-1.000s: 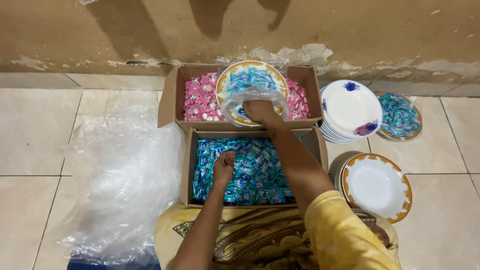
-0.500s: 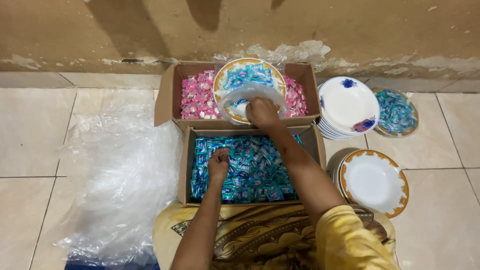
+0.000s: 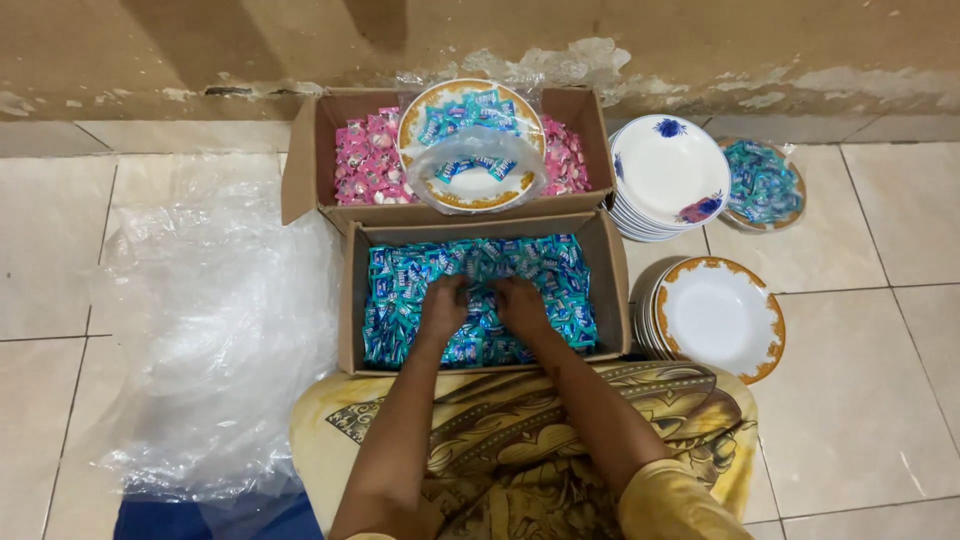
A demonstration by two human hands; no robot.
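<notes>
Head view: my left hand (image 3: 443,305) and right hand (image 3: 520,303) side by side in near box (image 3: 352,300), each grip curled into blue candies (image 3: 400,290), probably clamped on some; scoop deep, keep fists closed; candy-filled plate (image 3: 470,190) on far box.

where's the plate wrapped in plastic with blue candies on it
In the head view, the wrapped plate sits top centre, resting on the pink candies in the far cardboard box, just beyond the box of blue candies.
</notes>
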